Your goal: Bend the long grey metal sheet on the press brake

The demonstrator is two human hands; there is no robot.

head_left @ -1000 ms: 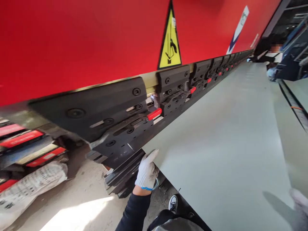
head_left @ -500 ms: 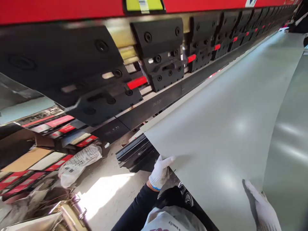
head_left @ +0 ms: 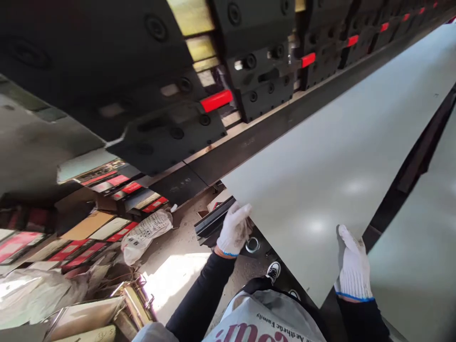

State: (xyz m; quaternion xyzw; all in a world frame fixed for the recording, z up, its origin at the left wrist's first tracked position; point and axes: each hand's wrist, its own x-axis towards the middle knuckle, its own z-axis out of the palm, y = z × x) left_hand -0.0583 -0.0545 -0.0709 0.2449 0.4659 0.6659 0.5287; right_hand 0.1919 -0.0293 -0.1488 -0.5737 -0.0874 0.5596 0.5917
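A large flat grey metal sheet (head_left: 313, 190) spans the lower right of the view, with its far edge toward the press brake's black lower beam (head_left: 249, 147). My left hand (head_left: 234, 229), in a white knit glove with a blue cuff, grips the sheet's near left corner. My right hand (head_left: 354, 266), gloved the same way, holds its near edge further right, thumb on top. Black sleeves cover both forearms. Above the sheet hang the press brake's black tool clamps (head_left: 171, 133) with red latches (head_left: 216, 100).
A second grey sheet (head_left: 416, 270) lies at the lower right beyond a dark gap. Racks of tooling with red labels (head_left: 121, 183) and a white printed sack (head_left: 147, 235) sit on the concrete floor (head_left: 178, 278) at left. A metal ring (head_left: 252, 245) lies below my left hand.
The view has swung down, taking the red machine face out of sight. My right hand has come in and taken the sheet's near edge. The sheet has shifted toward the lower left.
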